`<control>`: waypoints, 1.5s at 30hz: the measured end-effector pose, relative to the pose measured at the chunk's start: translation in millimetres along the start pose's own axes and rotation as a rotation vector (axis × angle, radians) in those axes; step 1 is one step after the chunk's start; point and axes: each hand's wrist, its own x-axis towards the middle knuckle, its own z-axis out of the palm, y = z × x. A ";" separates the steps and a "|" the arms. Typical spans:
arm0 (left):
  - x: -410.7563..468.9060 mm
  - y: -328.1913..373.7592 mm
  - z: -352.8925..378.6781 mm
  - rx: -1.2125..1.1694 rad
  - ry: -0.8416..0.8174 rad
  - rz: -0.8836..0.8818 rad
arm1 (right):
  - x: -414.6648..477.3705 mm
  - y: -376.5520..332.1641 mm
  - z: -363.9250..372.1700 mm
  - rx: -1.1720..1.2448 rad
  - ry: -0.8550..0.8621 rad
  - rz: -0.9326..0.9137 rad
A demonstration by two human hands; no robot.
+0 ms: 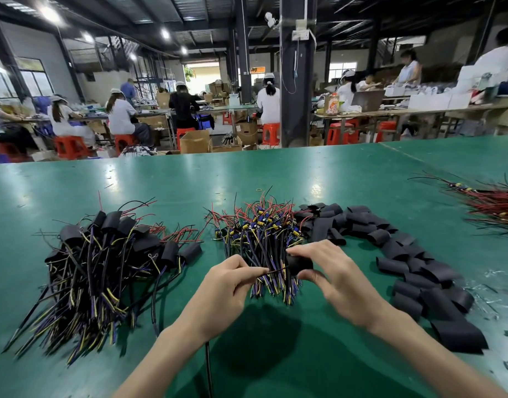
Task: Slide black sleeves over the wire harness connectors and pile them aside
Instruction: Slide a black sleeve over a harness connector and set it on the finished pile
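now: both hands are low over the green bench [189, 179], close together and almost meeting.

left hand [227, 285]: thumb and forefinger pinch a thin dark wire [271, 272], the other fingers curled under. the wire runs straight across to the right hand.

right hand [333, 274]: holds one black sleeve [300, 264], thumb beneath and fingers arched over the top. the wire meets the sleeve's near end. whether the connector is inside the sleeve, cannot tell.

just beyond the hands, directly behind the held sleeve: a heap of unsleeved harnesses [261, 234], with red, blue, yellow and black leads. blue and yellow parts show in the tangle, and the cut ends point toward the person.

well out past the left hand: a pile of sleeved harnesses [109, 259], black covers at the far end and leads fanning toward the near bench edge.

beyond and outward from the right hand: loose sleeves [404, 254], many flat black pieces in a curving band that runs from beside the middle heap round to the near right.

further out on that side: pale scraps [488, 291] scattered on the bench. far off the same side, a red wire bundle [493, 205] lies apart from the rest.

containers: none on the bench near the hands. off the far edge, an open cardboard box [195, 142] stands on the floor. contents cannot be made out.
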 end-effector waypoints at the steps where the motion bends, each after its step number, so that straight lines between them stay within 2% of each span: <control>1: -0.3 1.6 0.4 0.002 0.014 0.018 | -0.3 -2.3 1.2 -0.101 -0.014 -0.057; 4: -1.5 7.8 4.5 -0.010 0.038 0.056 | -1.3 -11.6 5.6 -0.389 -0.020 -0.136; 7: -3.6 12.3 10.4 -0.047 0.014 0.056 | -0.9 -21.0 8.6 -0.567 -0.034 -0.100; 10: -5.2 13.8 13.8 -0.077 0.033 0.057 | 0.4 -24.5 7.0 -0.477 -0.106 -0.139; 13: -5.7 12.1 16.4 -0.115 0.056 0.078 | -0.6 -31.2 8.3 -0.381 -0.303 -0.168; 17: -6.1 8.4 17.8 -0.155 0.034 0.060 | -3.3 -37.8 16.7 -0.345 -0.455 -0.092; 21: -4.1 3.3 14.8 -0.144 0.015 -0.017 | -3.0 -34.2 12.8 -0.284 -0.400 -0.031; 26: -1.5 -5.5 4.5 0.070 -0.042 -0.160 | -1.9 -18.2 3.0 -0.263 -0.316 0.027; 30: 0.0 -5.9 1.6 0.031 -0.221 -0.328 | -1.1 -6.5 -2.3 -0.190 -0.229 0.059; 33: -1.6 -3.8 4.8 -0.011 -0.337 -0.297 | -0.3 -1.7 -3.7 -0.145 -0.200 0.065; 36: -0.8 -2.9 9.7 -0.071 -0.278 -0.233 | -0.4 0.4 -4.1 -0.097 -0.194 0.066; 38: 0.8 -2.7 9.9 -0.135 -0.193 -0.265 | -0.8 1.1 -4.7 -0.106 -0.179 0.053; 41: 3.6 -3.7 7.1 -0.289 -0.116 -0.357 | -2.2 0.6 -6.0 -0.229 -0.166 0.024; 45: 5.3 -2.6 4.5 -0.312 -0.095 -0.347 | -3.3 -4.8 -4.8 -0.321 -0.162 -0.024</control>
